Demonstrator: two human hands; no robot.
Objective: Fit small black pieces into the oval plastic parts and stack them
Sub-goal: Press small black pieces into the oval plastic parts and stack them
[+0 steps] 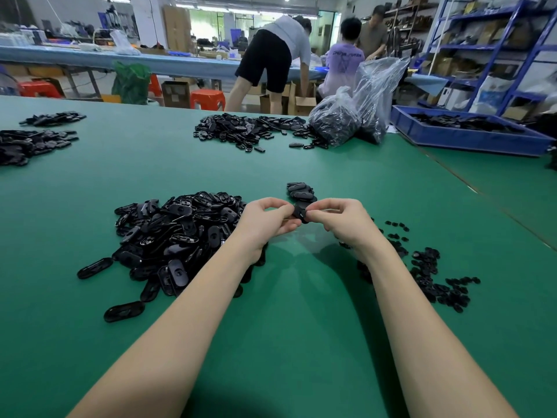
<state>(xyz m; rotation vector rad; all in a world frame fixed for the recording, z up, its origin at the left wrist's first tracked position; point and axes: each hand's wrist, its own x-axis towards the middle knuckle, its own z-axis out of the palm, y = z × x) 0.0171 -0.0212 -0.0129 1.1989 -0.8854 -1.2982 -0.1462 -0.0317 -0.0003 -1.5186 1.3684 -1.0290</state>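
Oval plastic part: held above the green worktop at frame centre, pinched from both sides. Left hand: grip closed on the part's left end, fingers curled. Right hand: grip closed on the right end, thumb and fingertips pressing at the part's face; whether a small black piece sits under them cannot be told.

Step in hand, as judged: seating an insert into the oval part. Next move calls for firm, square pressure until flush, then transfer to the short stack at 12 o'clock, just beyond the hands, aligned with the parts already there.

Appearance: black, glossy, flat, elongated with rounded ends; mostly hidden by fingers.

Supply of unfitted oval parts: heaped at 9 o'clock, touching the left forearm. Small black pieces: scattered at 3 to 4 o'clock, beside the right forearm.
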